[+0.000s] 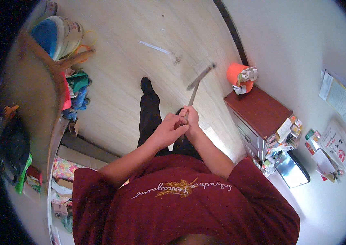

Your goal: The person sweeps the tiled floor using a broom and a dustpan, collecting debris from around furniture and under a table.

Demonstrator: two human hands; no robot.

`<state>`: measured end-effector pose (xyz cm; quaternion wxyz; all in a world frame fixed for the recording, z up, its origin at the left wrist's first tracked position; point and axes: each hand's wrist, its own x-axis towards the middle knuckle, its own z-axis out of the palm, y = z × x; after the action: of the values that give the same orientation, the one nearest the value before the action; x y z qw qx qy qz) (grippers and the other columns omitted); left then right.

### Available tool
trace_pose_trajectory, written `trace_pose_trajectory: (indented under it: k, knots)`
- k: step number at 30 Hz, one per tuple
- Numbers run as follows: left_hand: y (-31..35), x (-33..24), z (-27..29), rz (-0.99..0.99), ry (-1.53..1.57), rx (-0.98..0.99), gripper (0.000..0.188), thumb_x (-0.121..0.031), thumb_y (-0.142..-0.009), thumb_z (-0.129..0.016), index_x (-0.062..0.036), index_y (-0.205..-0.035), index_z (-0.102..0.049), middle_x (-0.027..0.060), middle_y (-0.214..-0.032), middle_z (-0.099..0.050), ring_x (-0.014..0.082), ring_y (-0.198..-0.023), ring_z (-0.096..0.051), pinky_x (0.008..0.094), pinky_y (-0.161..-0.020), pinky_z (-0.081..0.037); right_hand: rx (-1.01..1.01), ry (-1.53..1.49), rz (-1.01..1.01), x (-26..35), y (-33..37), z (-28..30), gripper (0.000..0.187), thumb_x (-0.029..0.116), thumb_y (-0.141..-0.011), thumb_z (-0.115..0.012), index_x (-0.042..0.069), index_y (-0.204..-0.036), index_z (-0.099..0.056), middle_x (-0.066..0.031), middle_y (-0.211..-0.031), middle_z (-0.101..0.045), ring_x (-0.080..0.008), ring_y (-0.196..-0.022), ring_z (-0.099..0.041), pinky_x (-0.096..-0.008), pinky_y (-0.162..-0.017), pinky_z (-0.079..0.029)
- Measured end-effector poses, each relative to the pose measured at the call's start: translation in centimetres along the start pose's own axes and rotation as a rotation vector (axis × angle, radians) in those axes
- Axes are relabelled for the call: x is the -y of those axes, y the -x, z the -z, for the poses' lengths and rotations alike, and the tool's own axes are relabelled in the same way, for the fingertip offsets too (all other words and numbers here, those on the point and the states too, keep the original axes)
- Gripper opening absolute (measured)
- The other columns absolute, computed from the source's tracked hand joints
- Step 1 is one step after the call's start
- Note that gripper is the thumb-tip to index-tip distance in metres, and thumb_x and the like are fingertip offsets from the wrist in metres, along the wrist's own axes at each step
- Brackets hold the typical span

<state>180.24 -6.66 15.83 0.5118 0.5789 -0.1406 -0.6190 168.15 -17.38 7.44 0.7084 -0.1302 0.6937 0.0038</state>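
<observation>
A long-handled mop (193, 96) slants away from me toward the floor. Its narrow grey head sits crosswise at the far end of the pole, and its cleaning surface is too blurred to make out. My right hand (191, 117) wraps round the pole. Just nearer to me, my left hand (169, 130) is closed at the upper end of the same pole, fingers bent against the right hand. A dark clump of dust (213, 65) lies at the far tip of the mop head. Another grey dust patch (177, 60) marks the floor to its left.
A white strip (154, 47) lies on the pale floor (120, 61). Right of me stands a red-brown cabinet (258, 110), with an orange bin (236, 73) beyond it. A wooden table (38, 77) and a blue-and-white bucket (60, 36) are on the left. A dark skirting board edges the far-right wall.
</observation>
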Motion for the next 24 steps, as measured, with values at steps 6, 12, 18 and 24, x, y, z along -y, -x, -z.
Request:
trace_pose_trajectory:
  k: [6,12,18,24]
  knots:
    - [-4.6,-2.2,0.6,-0.316,-0.129,-0.159,0.013,-0.014,-0.076,-0.05,-0.0024,-0.081,-0.048,0.0094,-0.079,-0.049,0.021,-0.079,-0.049,0.0292,-0.073,-0.038,0.393,0.095,0.629,-4.6,-10.7,1.9,0.016,0.012,-0.075,-0.042,0.01,-0.06,-0.038,-0.0015,-0.053,-0.04,-0.0131,-0.046,-0.04,-0.025,-0.043,-0.035]
    - [-7.7,-8.2,4.5,-0.322,-0.119,-0.375,0.013,-0.015,-0.079,-0.048,-0.0023,-0.081,-0.049,0.0056,-0.075,-0.05,0.0134,-0.072,-0.048,0.0248,-0.068,-0.039,0.469,-0.203,0.236,3.3,-8.6,-10.0,0.016,0.011,-0.076,-0.041,0.01,-0.06,-0.036,-0.0001,-0.051,-0.037,-0.0121,-0.044,-0.038,-0.0242,-0.043,-0.034]
    - [-11.0,-13.3,5.0,-0.538,-0.097,-0.484,0.016,-0.019,-0.078,-0.051,-0.0034,-0.08,-0.048,0.0056,-0.072,-0.048,0.0116,-0.07,-0.046,0.0247,-0.064,-0.039,0.695,-0.529,-0.089,13.9,-4.1,-16.8,0.017,0.01,-0.077,-0.039,0.011,-0.06,-0.035,0.0013,-0.048,-0.035,-0.0112,-0.042,-0.036,-0.0234,-0.042,-0.033]
    - [-9.4,-16.2,-2.5,-0.69,-0.243,-0.463,0.011,-0.012,-0.076,-0.049,-0.0027,-0.076,-0.044,0.0129,-0.074,-0.045,0.0254,-0.069,-0.045,0.0317,-0.064,-0.037,0.708,-0.492,-0.266,17.6,-0.6,-14.2,0.018,0.009,-0.077,-0.038,0.011,-0.06,-0.034,0.0027,-0.046,-0.032,-0.0103,-0.039,-0.034,-0.0227,-0.041,-0.031]
